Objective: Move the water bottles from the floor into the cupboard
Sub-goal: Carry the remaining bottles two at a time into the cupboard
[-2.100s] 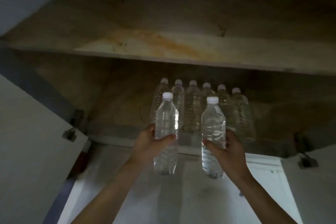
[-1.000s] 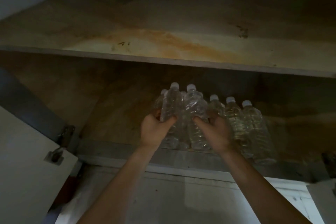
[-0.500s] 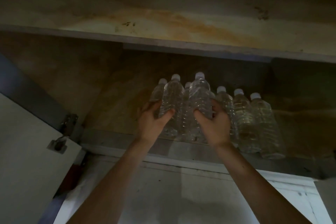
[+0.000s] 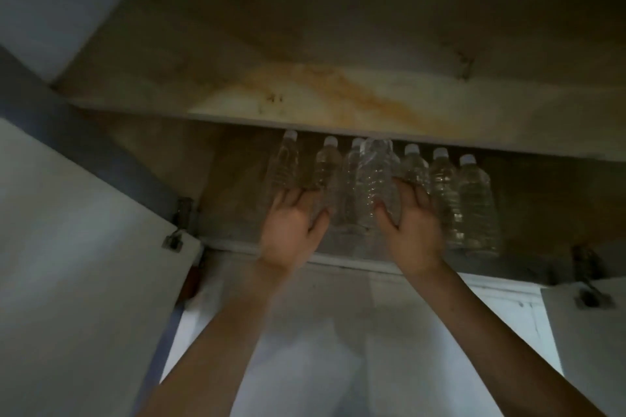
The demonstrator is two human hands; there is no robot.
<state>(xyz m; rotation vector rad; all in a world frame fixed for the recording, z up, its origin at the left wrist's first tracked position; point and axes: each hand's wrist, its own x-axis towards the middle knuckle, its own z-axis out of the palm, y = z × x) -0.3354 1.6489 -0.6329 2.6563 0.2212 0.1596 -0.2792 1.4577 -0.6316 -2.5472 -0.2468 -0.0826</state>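
Note:
Several clear water bottles with white caps stand in a row inside the dim cupboard (image 4: 233,234). My left hand (image 4: 291,230) is at the left end of the row, fingers spread against the bottom of two bottles (image 4: 284,166) (image 4: 328,169) and gripping neither. My right hand (image 4: 411,227) is around a blurred front water bottle (image 4: 374,176), thumb on its left and fingers on its right. Three more bottles (image 4: 474,200) stand to the right of that hand.
A stained upper shelf (image 4: 338,101) hangs low over the bottle caps. The open left cupboard door (image 4: 67,247) and open right door (image 4: 589,342) flank my arms, each with a metal hinge (image 4: 183,213). There is bare shelf floor left and right of the row.
Both hands carried a bottle up into the cupboard and set them among the row. My left hand has let go and spread its fingers; the right-hand bottle has moved deeper.

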